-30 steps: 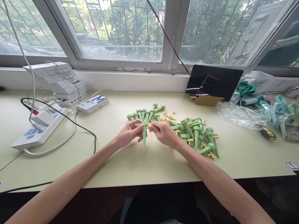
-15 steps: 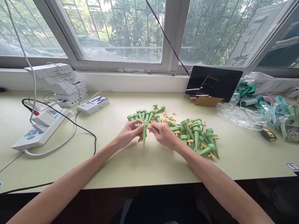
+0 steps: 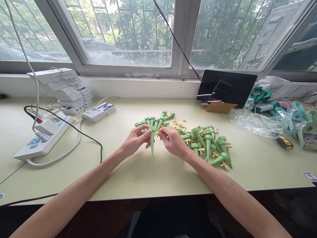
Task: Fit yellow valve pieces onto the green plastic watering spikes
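Both hands meet over the table's middle around one green plastic cone spike, its tip pointing toward me. My left hand pinches the spike's wide top end. My right hand is closed at that same top, fingertips on a small yellow piece. Behind the hands lies a row of green spikes. To the right a loose pile of green spikes is mixed with small yellow fittings.
A white power strip with plugs and black and white cables lies at the left, beside stacked white boxes. A dark tablet leans on a cardboard box by the window. Plastic bags, teal parts and a yellow-black tool sit at the right.
The hands and the held spike have shifted slightly away from me; the spike stands a little more upright. Everything on the table stays put.
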Demonstrator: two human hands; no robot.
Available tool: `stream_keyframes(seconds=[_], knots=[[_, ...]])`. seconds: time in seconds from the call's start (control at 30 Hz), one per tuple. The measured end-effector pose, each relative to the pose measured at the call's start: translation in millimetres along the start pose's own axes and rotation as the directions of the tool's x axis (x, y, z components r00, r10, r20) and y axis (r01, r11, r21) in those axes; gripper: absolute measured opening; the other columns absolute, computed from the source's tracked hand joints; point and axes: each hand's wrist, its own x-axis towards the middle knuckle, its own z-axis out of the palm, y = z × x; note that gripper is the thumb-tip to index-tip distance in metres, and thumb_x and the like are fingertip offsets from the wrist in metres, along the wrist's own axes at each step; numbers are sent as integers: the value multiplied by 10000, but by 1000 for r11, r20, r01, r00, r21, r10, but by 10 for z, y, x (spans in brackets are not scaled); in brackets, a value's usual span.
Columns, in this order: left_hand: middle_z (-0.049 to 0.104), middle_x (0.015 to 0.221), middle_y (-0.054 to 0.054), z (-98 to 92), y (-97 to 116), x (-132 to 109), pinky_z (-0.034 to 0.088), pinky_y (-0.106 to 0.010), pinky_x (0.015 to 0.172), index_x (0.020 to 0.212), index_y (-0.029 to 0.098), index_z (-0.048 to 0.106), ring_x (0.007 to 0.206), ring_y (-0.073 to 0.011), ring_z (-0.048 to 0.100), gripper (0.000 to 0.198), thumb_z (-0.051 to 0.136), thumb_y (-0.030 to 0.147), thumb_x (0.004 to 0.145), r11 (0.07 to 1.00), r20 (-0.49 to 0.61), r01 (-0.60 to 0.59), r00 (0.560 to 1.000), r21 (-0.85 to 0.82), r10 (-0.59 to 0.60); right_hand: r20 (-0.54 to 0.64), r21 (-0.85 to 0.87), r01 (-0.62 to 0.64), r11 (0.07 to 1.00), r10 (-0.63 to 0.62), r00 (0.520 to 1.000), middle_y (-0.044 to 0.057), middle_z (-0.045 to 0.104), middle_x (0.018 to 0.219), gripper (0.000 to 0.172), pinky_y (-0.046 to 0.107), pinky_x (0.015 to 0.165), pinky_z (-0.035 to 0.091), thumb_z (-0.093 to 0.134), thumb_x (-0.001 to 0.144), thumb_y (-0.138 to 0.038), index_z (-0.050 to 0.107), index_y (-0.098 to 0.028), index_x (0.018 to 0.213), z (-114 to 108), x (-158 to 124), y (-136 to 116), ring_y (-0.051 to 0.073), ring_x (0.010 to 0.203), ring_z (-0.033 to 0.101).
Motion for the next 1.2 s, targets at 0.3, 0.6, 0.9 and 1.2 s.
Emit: stream_keyframes(seconds=[0.3, 0.6, 0.9, 1.2], knots=[[693, 664, -46, 13, -3, -11, 443, -234, 448, 957, 172, 568, 543, -141, 599, 290, 695, 418, 874, 999, 10, 43, 999, 4, -43, -17, 29, -1, 1000, 2, 1000, 5, 599, 704, 190, 252, 598, 392, 497, 949, -169, 593, -183, 786, -9, -8, -11, 120, 597, 488], [689, 655, -41, 46, 18, -34, 436, -238, 443, 945, 168, 585, 542, -150, 608, 301, 724, 415, 845, 998, -1, 60, 998, -13, -60, 3, -2, 14, 1000, -14, 1000, 2, 583, 680, 188, 255, 598, 389, 500, 951, -195, 575, -190, 779, -18, -5, -9, 126, 598, 480], [680, 643, -21, -16, -47, -36, 476, -274, 482, 1026, 174, 610, 494, -131, 576, 259, 696, 370, 881, 997, 20, -35, 999, 70, 34, 31, -45, 12, 999, -10, 999, 5, 580, 657, 272, 261, 608, 378, 447, 966, -202, 522, -198, 705, -21, -8, 1, 132, 596, 476], [711, 696, -63, 12, -1, -41, 444, -245, 468, 966, 161, 602, 522, -128, 579, 254, 660, 400, 904, 997, 41, 30, 999, 68, -33, 30, -3, 37, 999, -37, 999, -6, 563, 650, 209, 251, 610, 390, 500, 954, -185, 570, -186, 757, -44, -4, -17, 123, 590, 479]])
